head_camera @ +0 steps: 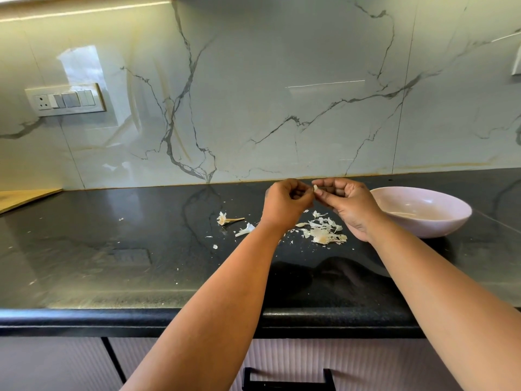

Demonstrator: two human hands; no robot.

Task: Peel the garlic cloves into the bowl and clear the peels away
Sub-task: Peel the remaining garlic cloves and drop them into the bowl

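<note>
- Garlic clove (315, 188) pinched between fingertips of both hands, held up in the air above the worktop (112, 263), just left of the bowl (423, 213).
- Right hand (349, 204) with thumb and forefinger curled round the clove, palm turned up-ish; left hand (287, 203) with fingers curled in, nipping at the clove's left edge.
- Clove itself tiny, pale cream-white; too small to tell how much skin is on it.
- Directly under the hands: heap of peels (324, 231), papery white with a yellowish patch, lying on the black worktop, near the bowl but not touching it.
- Further left: dried garlic stem (227, 219) with a tuft of skin, another loose peel (245, 230) beside it, small flakes scattered around.
- Bowl pale pink/lilac, shallow, upright; inside looks bare from this angle.
- Behind: glossy marble-look backsplash (253, 94), switch plate (66, 100) on the left.
- No readable brand or writing anywhere.
</note>
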